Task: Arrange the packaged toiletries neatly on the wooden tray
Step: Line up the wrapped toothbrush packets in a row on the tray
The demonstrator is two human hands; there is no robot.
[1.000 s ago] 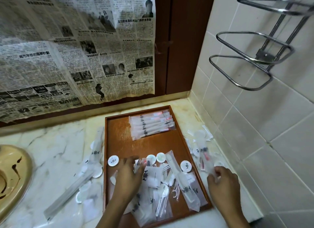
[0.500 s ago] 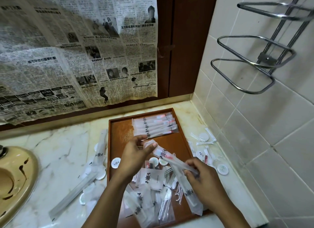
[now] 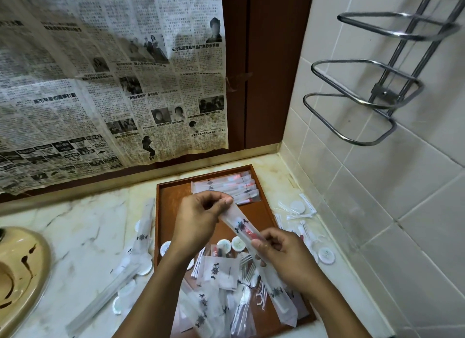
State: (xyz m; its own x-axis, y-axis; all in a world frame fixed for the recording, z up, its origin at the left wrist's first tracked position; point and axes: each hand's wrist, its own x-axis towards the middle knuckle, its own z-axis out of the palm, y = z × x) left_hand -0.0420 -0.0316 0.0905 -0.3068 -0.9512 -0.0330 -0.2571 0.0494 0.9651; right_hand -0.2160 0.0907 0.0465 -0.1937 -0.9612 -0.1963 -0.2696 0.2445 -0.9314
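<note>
Above the wooden tray [image 3: 169, 196], left hand [image 3: 198, 223], right hand [image 3: 285, 258] pinch the packet [image 3: 240, 224], now higher.

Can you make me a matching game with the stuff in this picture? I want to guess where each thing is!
Things:
1. newspaper
2. wire rack
3. neat stack of packets
4. long packet

Places:
A. fixed on the tiled wall
B. pinched between the left hand and the right hand
C. hung up behind the counter
D. at the far end of the wooden tray

Right pairs: 1-C, 2-A, 3-D, 4-B.
</note>
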